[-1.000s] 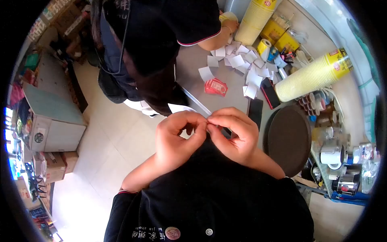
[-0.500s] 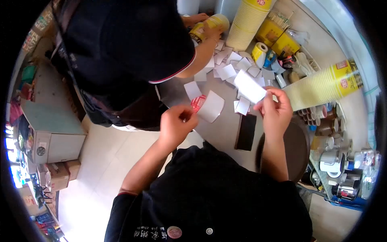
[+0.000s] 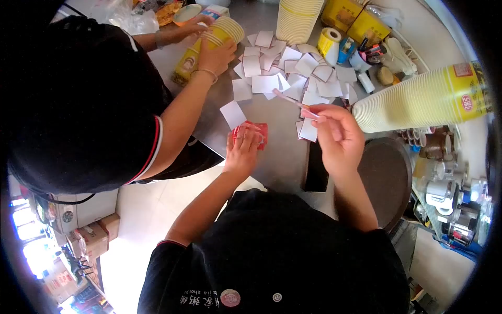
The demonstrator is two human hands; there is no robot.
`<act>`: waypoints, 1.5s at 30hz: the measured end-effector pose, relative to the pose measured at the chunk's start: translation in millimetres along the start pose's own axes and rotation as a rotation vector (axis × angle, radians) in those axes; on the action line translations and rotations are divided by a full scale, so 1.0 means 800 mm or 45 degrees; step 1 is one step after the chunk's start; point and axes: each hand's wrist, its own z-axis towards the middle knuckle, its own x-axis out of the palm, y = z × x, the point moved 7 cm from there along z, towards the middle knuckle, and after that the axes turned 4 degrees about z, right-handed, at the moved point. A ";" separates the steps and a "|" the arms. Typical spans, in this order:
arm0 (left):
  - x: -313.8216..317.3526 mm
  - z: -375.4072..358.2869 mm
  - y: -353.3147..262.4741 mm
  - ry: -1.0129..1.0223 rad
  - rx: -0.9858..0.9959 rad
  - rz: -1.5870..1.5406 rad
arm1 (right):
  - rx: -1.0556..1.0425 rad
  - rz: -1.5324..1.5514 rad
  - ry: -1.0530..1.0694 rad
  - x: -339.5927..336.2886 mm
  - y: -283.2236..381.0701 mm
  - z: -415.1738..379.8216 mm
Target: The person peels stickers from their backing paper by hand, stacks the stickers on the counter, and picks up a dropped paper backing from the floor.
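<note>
My left hand point(image 3: 242, 150) lies over a red printed piece point(image 3: 261, 132), perhaps a card, on the metal table point(image 3: 274, 165); its fingers are stretched across it and the thumb is mostly hidden. My right hand point(image 3: 340, 137) is raised to the right, pinching thin cards point(image 3: 293, 100) seen nearly edge-on, at least two of them. Beside my left hand rests a white card point(image 3: 232, 114). Many loose white cards point(image 3: 306, 64) are scattered across the table beyond both hands. A few more cards point(image 3: 308, 130) lie just left of my right hand.
At the left a co-worker holds a stack of yellow paper cups point(image 3: 209, 48). One cup stack point(image 3: 299, 21) stands at the back, another point(image 3: 418, 102) lies to the right. A label roll point(image 3: 329, 44) sits behind the cards. A round brown surface point(image 3: 384, 183) is beside my right forearm.
My left hand has moved forward and down onto the red piece. My right hand has turned its card from face-on to edge-on. The co-worker and the held cups have shifted left.
</note>
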 end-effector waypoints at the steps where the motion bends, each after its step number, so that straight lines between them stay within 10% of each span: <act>1: 0.003 -0.006 0.005 -0.001 0.000 -0.002 | 0.000 -0.003 0.000 0.009 0.001 -0.001; 11: -0.025 -0.004 -0.019 -0.220 0.052 -0.285 | 0.031 -0.127 0.282 0.083 -0.013 -0.021; 21: -0.097 -0.059 0.026 -0.367 -0.823 -1.415 | -0.453 -0.375 0.381 0.124 0.041 -0.028; 45: -0.163 -0.132 0.029 -0.351 -0.956 -2.072 | -0.504 -0.462 0.427 0.169 0.059 -0.031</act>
